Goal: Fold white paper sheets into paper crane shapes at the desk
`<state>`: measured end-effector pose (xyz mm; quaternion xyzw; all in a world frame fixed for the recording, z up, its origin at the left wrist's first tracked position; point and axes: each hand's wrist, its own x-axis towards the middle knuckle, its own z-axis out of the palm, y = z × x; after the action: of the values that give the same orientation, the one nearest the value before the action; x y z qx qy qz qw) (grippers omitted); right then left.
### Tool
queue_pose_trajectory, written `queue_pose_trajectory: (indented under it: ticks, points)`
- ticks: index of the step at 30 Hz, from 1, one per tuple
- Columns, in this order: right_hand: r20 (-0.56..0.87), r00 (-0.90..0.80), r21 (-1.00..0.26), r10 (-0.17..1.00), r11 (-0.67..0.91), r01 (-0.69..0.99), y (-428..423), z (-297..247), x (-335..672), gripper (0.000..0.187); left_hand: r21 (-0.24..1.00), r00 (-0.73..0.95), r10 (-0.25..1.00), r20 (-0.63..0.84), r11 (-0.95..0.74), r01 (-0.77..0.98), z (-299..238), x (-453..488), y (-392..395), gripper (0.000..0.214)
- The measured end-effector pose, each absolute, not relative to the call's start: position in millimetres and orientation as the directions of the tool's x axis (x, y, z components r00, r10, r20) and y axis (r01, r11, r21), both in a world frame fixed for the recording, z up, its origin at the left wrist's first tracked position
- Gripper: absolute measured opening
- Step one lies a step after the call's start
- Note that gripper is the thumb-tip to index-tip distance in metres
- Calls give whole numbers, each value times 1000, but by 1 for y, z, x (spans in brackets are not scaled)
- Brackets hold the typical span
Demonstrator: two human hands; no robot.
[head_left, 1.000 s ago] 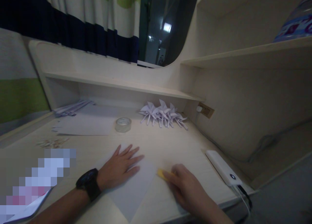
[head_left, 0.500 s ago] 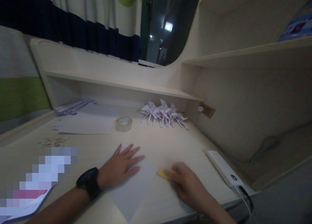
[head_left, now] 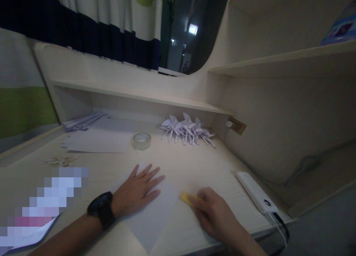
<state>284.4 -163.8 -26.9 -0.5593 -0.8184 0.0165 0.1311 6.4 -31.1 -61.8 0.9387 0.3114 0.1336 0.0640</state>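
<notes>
A square sheet of white paper (head_left: 154,219) lies on the desk with one corner toward me. My left hand (head_left: 139,193), with a black watch on its wrist, presses flat on the sheet with fingers spread, covering part of its left side. Just off the sheet's right corner, my right hand (head_left: 213,211) grips a small yellow tool (head_left: 186,198) between thumb and fingers. The tool's tip points at that corner; blur hides its exact kind and whether it touches the paper.
Several folded paper pinwheels (head_left: 187,130) lie at the back. A clear tape roll (head_left: 141,141), stacked paper (head_left: 101,137), paper strips (head_left: 83,122) and small thin pieces (head_left: 61,161) are further left. A white power bank (head_left: 256,193) with cables lies right. A shelf (head_left: 144,97) overhangs the back.
My right hand and the yellow tool have shifted very slightly, and the tool's angle differs a little. My left hand and the sheet have stayed in place.
</notes>
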Motion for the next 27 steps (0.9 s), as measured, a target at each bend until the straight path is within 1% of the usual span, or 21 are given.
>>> queue_pose_trajectory:
  ticks: [5, 10, 13, 20, 27]
  points:
    - [178, -333, -131, 926, 358, 925, -165, -25, 283, 30, 173, 762, 612, 212, -791, 587, -64, 7, -31, 49]
    - [142, -343, -101, 929, 358, 928, -166, -23, 281, 32, 172, 754, 621, 213, -784, 597, -68, 8, -30, 60]
    - [134, -327, -79, 936, 339, 937, -167, -25, 279, 32, 162, 749, 624, 223, -781, 603, -70, 8, -31, 62]
    - [151, -328, -35, 932, 337, 941, -170, -30, 278, 34, 101, 742, 643, 189, -765, 637, -68, 9, -32, 66]
    - [168, -346, 29, 923, 347, 938, -173, -33, 273, 34, 99, 736, 650, 190, -759, 644, -67, 10, -33, 67]
